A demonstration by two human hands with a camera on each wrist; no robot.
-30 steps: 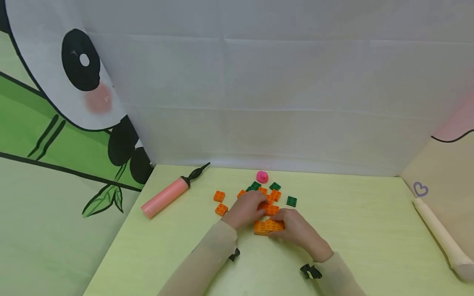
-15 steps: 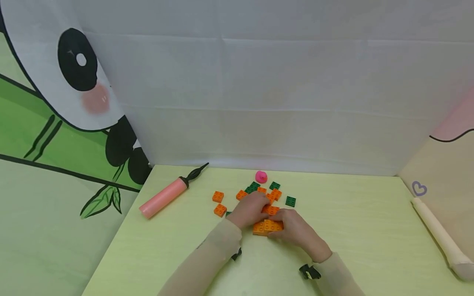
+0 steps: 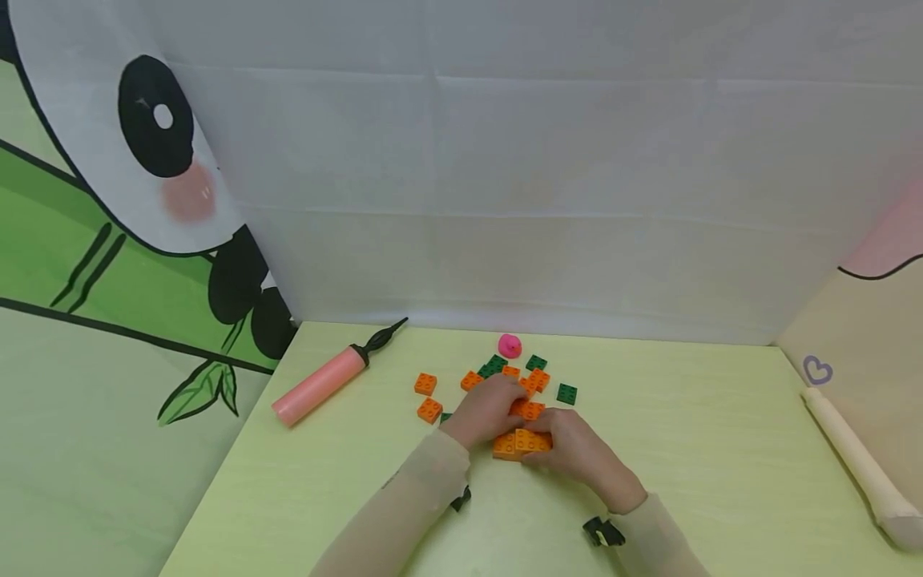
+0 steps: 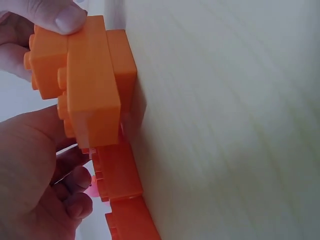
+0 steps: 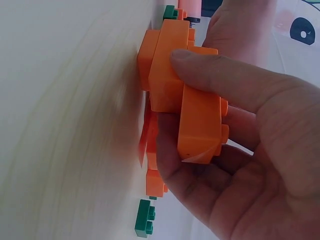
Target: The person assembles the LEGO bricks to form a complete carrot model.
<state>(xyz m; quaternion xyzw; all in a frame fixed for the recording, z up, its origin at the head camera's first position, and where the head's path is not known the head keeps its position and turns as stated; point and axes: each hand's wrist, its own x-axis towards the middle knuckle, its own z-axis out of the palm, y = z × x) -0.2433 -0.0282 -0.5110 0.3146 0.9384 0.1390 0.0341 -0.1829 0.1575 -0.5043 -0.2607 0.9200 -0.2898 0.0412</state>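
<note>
A stack of orange bricks (image 3: pixel 521 442) lies on the yellow-green table (image 3: pixel 721 449). My right hand (image 3: pixel 550 445) pinches it from the right; in the right wrist view the thumb (image 5: pixel 220 75) lies across the stack (image 5: pixel 175 75) with the fingers under it. My left hand (image 3: pixel 505 401) is just behind, its fingers curled over another orange brick (image 3: pixel 532 410). In the left wrist view the stack (image 4: pixel 92 85) fills the upper left, with more orange bricks (image 4: pixel 117 172) beside the curled left fingers (image 4: pixel 75 205).
Loose orange bricks (image 3: pixel 425 384) and green bricks (image 3: pixel 566 393) lie round the hands, with a pink round piece (image 3: pixel 510 345) behind them. A pink hand pump (image 3: pixel 320 386) lies at the left. A cream stick (image 3: pixel 858 461) rests along the right edge. Fabric walls close three sides.
My left hand has edged a little to the right, closer to the stack. The right hand and the orange stack stay where they were.
</note>
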